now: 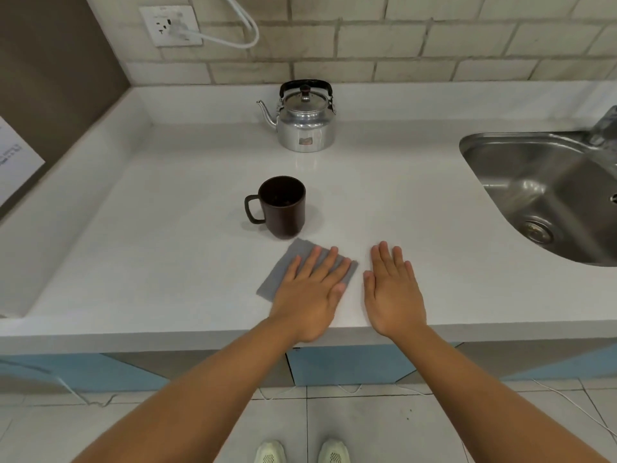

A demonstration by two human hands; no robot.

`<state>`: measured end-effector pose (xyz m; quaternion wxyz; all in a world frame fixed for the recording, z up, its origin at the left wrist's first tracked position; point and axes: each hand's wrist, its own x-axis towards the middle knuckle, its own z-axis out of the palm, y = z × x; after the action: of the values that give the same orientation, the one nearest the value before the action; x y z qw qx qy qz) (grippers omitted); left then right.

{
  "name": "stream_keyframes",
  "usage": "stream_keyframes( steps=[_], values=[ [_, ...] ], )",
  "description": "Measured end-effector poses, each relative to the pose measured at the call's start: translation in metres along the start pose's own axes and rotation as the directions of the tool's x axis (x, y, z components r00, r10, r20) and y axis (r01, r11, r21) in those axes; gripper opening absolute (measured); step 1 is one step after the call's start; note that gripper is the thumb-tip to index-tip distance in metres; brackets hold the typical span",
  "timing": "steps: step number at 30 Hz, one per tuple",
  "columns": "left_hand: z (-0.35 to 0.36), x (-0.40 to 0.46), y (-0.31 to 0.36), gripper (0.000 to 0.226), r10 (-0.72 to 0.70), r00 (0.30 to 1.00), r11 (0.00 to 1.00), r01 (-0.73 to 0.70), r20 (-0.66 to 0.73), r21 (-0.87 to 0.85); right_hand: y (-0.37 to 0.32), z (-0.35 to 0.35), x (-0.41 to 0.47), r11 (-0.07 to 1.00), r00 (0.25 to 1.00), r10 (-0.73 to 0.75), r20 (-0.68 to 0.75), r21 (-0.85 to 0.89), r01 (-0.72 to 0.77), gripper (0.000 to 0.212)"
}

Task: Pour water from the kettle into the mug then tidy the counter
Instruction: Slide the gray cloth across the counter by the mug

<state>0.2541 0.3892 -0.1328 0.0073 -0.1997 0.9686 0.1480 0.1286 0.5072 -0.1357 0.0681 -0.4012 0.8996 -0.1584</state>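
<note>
A shiny metal kettle (305, 123) with a black handle stands at the back of the white counter (167, 248), spout pointing left. In front of it is a dark brown mug (283, 208), upright, handle to the left. A grey cloth (287, 267) lies flat just in front of the mug. My left hand (312, 289) rests palm down on the cloth, fingers spread. My right hand (394, 292) lies flat on the bare counter beside it, holding nothing.
A steel sink (547, 192) is set into the counter at the right, with part of a tap at the far right edge. A wall socket (170, 25) with a white cable is on the tiled wall at back left.
</note>
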Motion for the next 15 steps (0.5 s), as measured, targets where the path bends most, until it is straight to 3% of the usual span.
stream_keyframes(
  steps=[5,10,15],
  values=[
    [-0.016,-0.052,-0.064,0.048,-0.169,0.983,0.985,0.171,-0.068,0.022,-0.011,-0.003,0.003,0.997,0.998,-0.064,0.028,-0.047,0.065,0.052],
    [-0.033,-0.053,-0.118,0.052,-0.331,0.941,0.943,0.333,-0.074,0.02,-0.037,-0.004,0.015,0.984,0.983,-0.176,0.061,-0.019,0.177,0.051],
    [-0.042,-0.036,-0.138,0.053,-0.396,0.916,0.917,0.399,-0.07,0.024,-0.049,0.002,0.025,0.989,0.984,-0.137,0.111,-0.041,0.142,0.054]
  ],
)
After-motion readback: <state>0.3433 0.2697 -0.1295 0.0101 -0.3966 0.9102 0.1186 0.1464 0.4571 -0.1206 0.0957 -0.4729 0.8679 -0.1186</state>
